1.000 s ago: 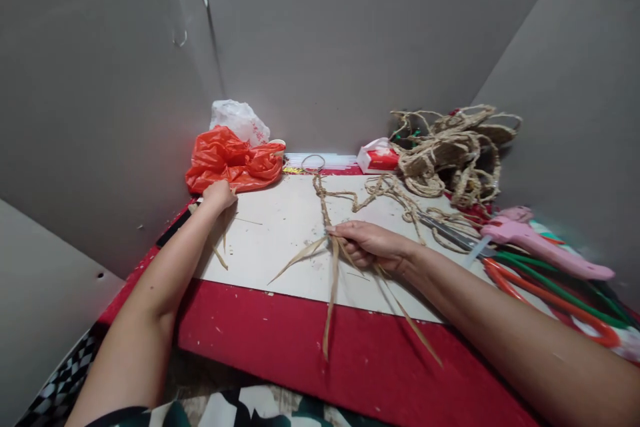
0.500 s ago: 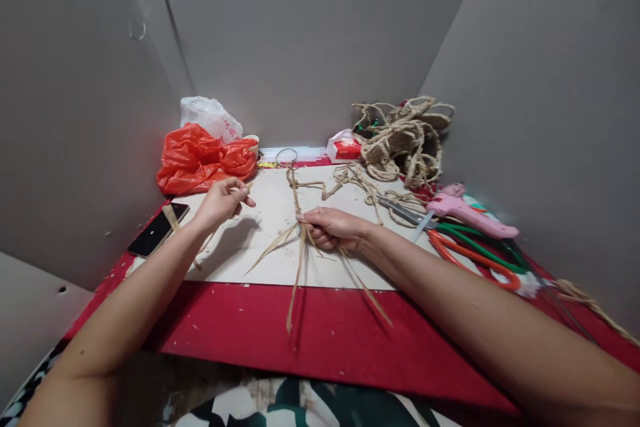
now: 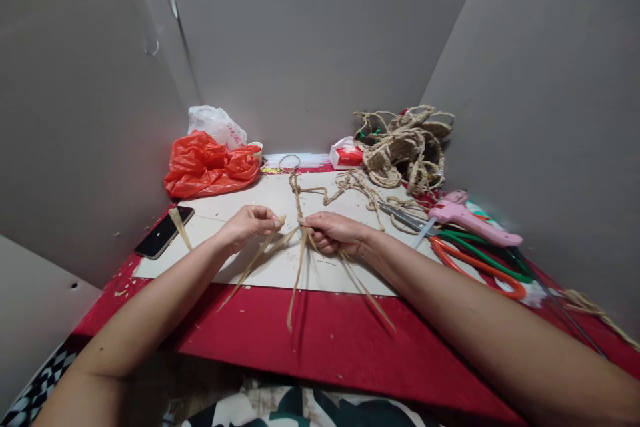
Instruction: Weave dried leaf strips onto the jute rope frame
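Observation:
My right hand (image 3: 333,230) pinches a braided straw cord (image 3: 297,200) at its lower end. Below the pinch, loose straw strands (image 3: 296,280) fan out toward me over the board's front edge. Just left of the pinch, my left hand (image 3: 254,223) is closed on a separate straw strip (image 3: 253,263), whose tip pokes past the fingertips while its tail hangs down toward the red cloth. At its far end the cord meets a thin ring (image 3: 289,162), and a length of it runs right in a zigzag.
A white board (image 3: 220,207) lies on red cloth (image 3: 260,333). At left are a phone (image 3: 163,233) and an orange plastic bag (image 3: 210,167). Coiled straw rope (image 3: 405,147), a tissue pack (image 3: 347,153), scissors (image 3: 475,260) and a pink glue gun (image 3: 467,217) lie right. Grey panels enclose the table.
My left hand has moved right and toward me, bringing the straw strip close to the cord's end. My right hand keeps its pinch. The view has shifted slightly.

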{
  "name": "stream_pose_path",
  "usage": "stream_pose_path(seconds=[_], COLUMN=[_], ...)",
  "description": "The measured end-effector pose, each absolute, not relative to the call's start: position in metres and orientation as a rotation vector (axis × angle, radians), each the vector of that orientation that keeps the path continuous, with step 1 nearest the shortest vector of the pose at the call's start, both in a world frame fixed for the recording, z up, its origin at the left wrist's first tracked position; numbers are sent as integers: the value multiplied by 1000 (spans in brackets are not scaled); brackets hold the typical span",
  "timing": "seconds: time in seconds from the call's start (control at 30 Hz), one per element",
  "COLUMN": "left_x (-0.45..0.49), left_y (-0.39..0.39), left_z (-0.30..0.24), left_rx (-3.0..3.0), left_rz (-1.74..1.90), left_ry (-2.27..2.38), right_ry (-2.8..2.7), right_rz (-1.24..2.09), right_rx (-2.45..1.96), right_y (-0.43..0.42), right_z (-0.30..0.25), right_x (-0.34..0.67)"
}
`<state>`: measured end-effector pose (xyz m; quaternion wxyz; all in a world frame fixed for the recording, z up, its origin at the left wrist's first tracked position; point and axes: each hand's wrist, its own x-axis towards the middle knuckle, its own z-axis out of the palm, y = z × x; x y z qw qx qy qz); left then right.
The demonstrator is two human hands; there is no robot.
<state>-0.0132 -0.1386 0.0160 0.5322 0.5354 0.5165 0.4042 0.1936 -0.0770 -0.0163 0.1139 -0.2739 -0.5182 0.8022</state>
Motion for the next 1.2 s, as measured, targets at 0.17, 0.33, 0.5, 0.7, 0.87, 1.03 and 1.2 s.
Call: stream_pose_path(seconds=[0.17,0.33,0.5,0.7,0.87,1.03,1.2], left_x=[1,16,21,19,17,19,29], left_y=[-138,-136,-137,-136,-133,-135,-140], left_z=[11,11,7,2,2,9,22], left_rx=[1283,1133,1029,1108,1257,1531,1516], left_rz=[888,837,849,825,849,802,731], left_ry=[1222,1180,1129,1176,1309,1487,1619], right_ry=[-1511,-1507,-1510,-1543,-1572,-1582,-1379], right_rz=[2392,2414,2405,2310,2157,1928,1928], right_rx=[-746,-711,-715,-756,-874,-1063,-1168], right_y=[-75,-72,-71,-78,-85,-94,-106], right_z=[-18,-22,-22,-17,-15,-15,-11], right_x=[194,194,194,193,189,179,170])
